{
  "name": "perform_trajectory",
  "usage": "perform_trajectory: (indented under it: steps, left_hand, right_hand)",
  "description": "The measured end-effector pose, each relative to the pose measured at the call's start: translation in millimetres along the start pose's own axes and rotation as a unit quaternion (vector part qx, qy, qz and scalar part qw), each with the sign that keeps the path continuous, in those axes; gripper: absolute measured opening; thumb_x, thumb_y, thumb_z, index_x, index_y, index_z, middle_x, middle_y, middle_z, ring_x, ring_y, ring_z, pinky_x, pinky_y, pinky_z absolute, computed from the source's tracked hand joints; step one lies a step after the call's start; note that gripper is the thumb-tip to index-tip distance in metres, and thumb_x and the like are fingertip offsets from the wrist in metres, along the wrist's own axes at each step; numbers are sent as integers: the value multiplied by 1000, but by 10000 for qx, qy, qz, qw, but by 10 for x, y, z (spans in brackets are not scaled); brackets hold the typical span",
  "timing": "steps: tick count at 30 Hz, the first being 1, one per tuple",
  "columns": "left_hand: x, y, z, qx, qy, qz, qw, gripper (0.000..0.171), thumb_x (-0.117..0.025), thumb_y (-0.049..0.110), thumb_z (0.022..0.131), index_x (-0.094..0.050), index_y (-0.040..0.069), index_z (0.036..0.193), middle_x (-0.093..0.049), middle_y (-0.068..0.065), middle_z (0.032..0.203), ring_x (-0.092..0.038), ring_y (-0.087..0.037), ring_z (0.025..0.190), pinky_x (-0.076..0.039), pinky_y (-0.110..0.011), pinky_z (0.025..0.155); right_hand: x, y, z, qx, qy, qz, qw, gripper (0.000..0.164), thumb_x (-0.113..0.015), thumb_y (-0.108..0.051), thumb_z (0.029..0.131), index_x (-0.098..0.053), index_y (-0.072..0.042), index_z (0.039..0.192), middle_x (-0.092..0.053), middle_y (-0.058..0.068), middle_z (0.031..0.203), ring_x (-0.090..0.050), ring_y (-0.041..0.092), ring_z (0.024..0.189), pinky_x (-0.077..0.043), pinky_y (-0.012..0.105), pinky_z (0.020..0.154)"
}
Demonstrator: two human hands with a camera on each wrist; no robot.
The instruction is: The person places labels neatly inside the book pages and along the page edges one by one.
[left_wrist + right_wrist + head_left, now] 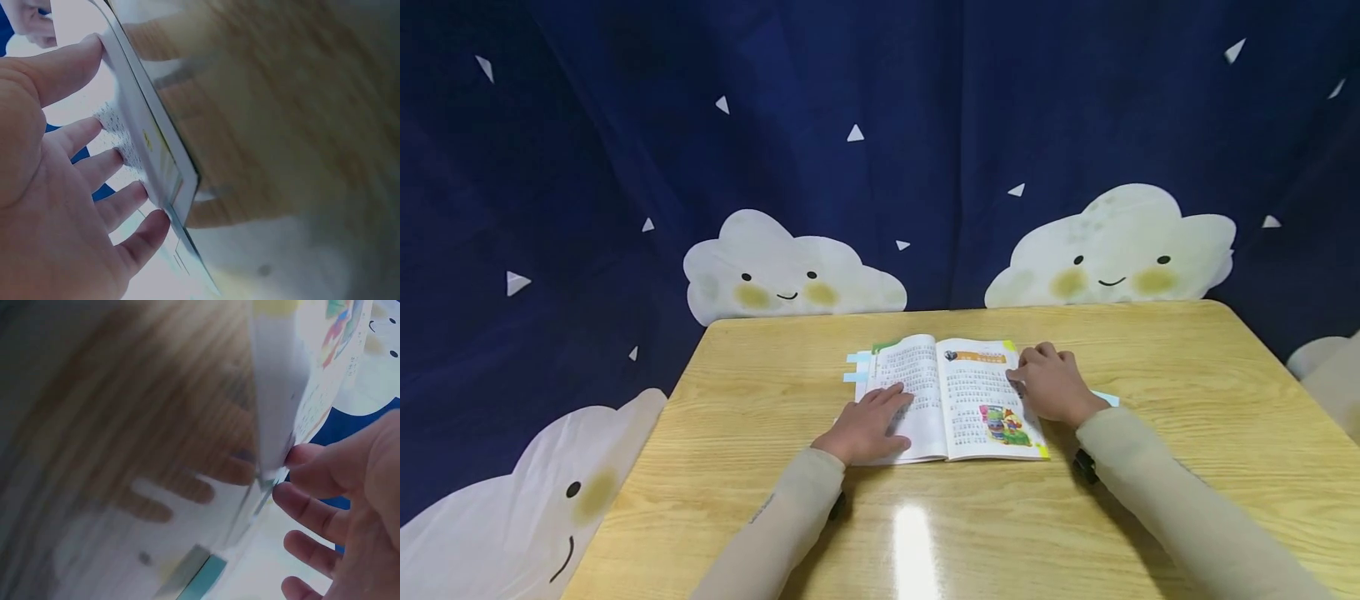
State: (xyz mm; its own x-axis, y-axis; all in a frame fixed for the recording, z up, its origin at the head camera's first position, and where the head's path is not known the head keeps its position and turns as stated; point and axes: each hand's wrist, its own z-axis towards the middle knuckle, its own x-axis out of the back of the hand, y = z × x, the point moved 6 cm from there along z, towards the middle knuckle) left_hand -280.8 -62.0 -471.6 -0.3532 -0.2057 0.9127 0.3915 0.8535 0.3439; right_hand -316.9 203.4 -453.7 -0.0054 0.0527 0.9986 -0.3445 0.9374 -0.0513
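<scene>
An open book (pixel 970 387) with printed text lies on the wooden table. Its right page carries an orange heading and a coloured picture (pixel 1004 425). My left hand (pixel 867 427) rests on the lower part of the left page, fingers spread; the left wrist view shows its fingertips touching the paper. At the right page's outer edge, my right hand (pixel 1054 385) pinches the paper between thumb (pixel 304 457) and forefinger, the other fingers loosely bent. How many sheets it holds is hidden.
Pale blue tabs (pixel 854 377) stick out past the book's left side, and another blue tab (pixel 1107 399) shows beside the right wrist. The wooden table (pixel 760 375) reaches back to a dark blue curtain (pixel 925 100) with clouds and white triangles.
</scene>
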Motion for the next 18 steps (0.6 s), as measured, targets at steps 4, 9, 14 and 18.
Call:
perform_trajectory:
  steps: [4, 9, 14, 18]
  left_hand:
    - [-6, -4, -32, -21, -28, -13, 10000, 68, -60, 41, 94, -35, 24, 155, -25, 0, 166, -30, -30, 151, -33, -60, 114]
    - [-16, -7, -21, 54, -142, -34, 9999, 68, -60, 42, 94, -34, 26, 155, -23, 1, 167, -27, -29, 152, -30, -62, 117]
    - [-8, 11, -11, 68, -152, 21, 9999, 68, -60, 42, 94, -34, 26, 155, -23, 2, 167, -27, -29, 152, -30, -60, 117]
    - [-1, 12, -21, 84, -158, 36, 9998, 68, -60, 42, 93, -35, 26, 155, -24, 1, 167, -28, -30, 152, -31, -60, 116]
  right_hand:
    - [-2, -78, 14, 121, -12, -77, 9999, 24, -56, -14, 97, -75, -11, 112, -61, 12, 114, -45, 39, 118, -37, 65, 95]
    - [3, -136, 22, 178, -116, -244, 9995, 22, -57, -16, 97, -74, -7, 107, -62, 14, 117, -45, 39, 123, -38, 63, 97]
    - [-3, -151, 24, 230, 17, -316, 9992, 18, -59, -14, 94, -74, -6, 99, -63, 14, 111, -49, 39, 119, -41, 62, 96]
    - [-7, -157, 28, 162, 25, -69, 9998, 15, -60, -11, 93, -73, -7, 99, -60, 14, 109, -51, 40, 116, -42, 63, 94]
